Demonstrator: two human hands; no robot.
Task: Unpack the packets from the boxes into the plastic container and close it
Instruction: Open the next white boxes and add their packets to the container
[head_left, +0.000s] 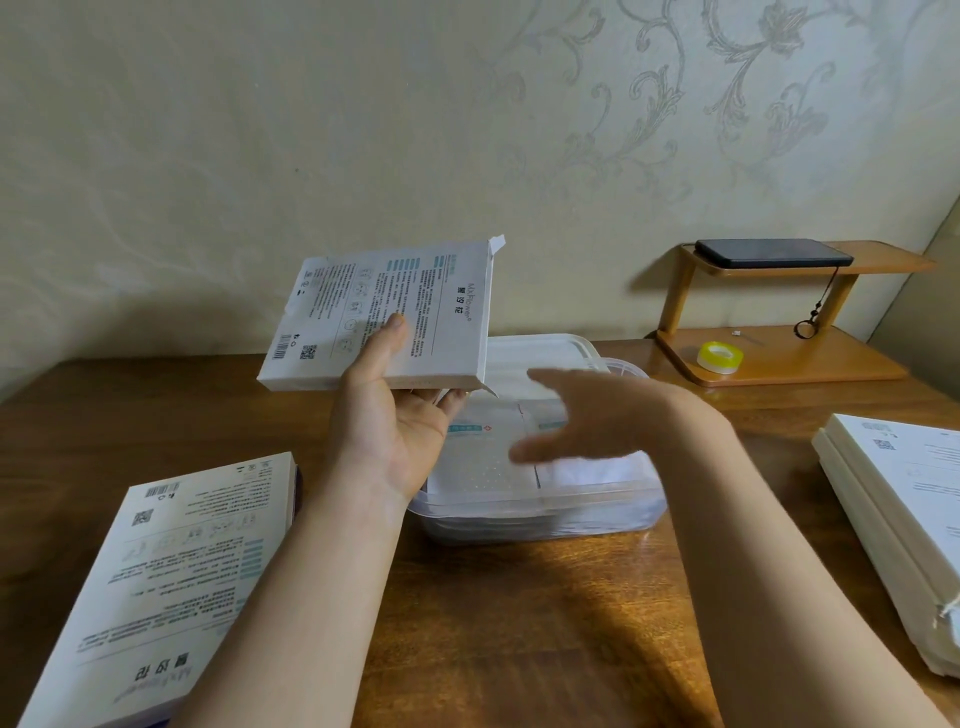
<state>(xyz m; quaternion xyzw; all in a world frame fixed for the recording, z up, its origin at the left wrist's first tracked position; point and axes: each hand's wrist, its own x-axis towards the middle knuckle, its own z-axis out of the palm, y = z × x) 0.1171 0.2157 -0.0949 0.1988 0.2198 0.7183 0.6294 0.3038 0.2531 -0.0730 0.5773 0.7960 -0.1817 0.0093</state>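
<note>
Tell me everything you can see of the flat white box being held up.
The flat white cardboard box is thin and rectangular, its upper face printed with small text, a barcode and a QR code. An end flap stands open at its far right corner. The left hand holds it tilted above the clear plastic container, thumb on top, fingers beneath.

The right hand (582, 415) is blurred, and the stacked boxes (894, 488) run off the right edge.

Worktop (519, 623): brown wood, smooth, slight sheen. Boxes (379, 317): matt white printed card. Container (545, 514): clear glossy plastic. Shelf (779, 358) at right: varnished pale wood. Tape roll (719, 357): glossy yellow. Phone (774, 253): glossy black. Wall (260, 130): matt embossed wallpaper.
</note>
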